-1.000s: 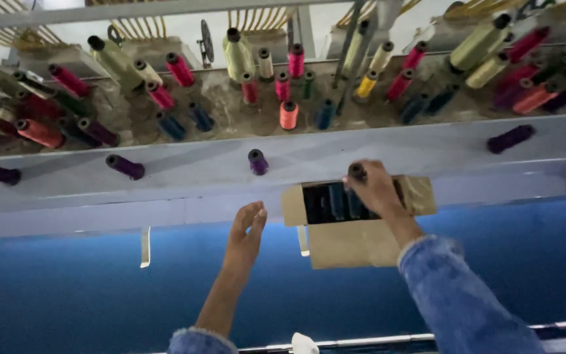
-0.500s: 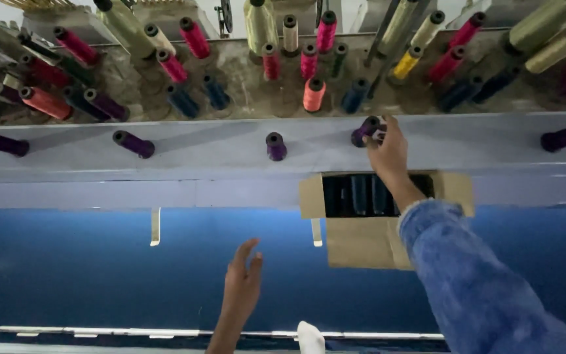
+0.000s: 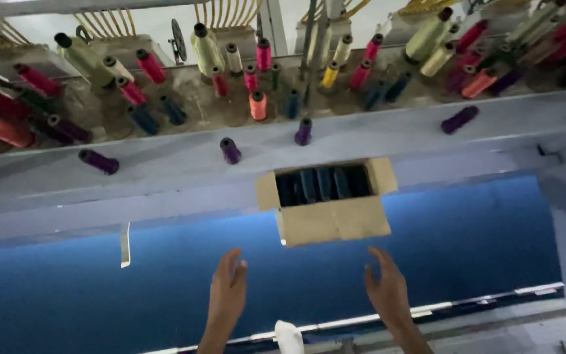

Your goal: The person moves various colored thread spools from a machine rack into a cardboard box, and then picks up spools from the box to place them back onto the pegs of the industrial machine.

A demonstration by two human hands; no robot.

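2 hands empty, fingers spread: left hand (image 3: 226, 292), right hand (image 3: 388, 292) both below box (image 3: 327, 203). Right has dropped from ledge (image 3: 165, 167), where it held dark bobbin 0.5 s ago; bobbin released up there. Box sits on ledge edge, dark bobbins (image 3: 322, 183) inside. Purple bobbins lie loose; coloured cones (image 3: 257, 105) racked behind. Blue fabric (image 3: 99, 288) below.

Matt cardboard box (image 3: 327, 219), dark spools (image 3: 316, 183)
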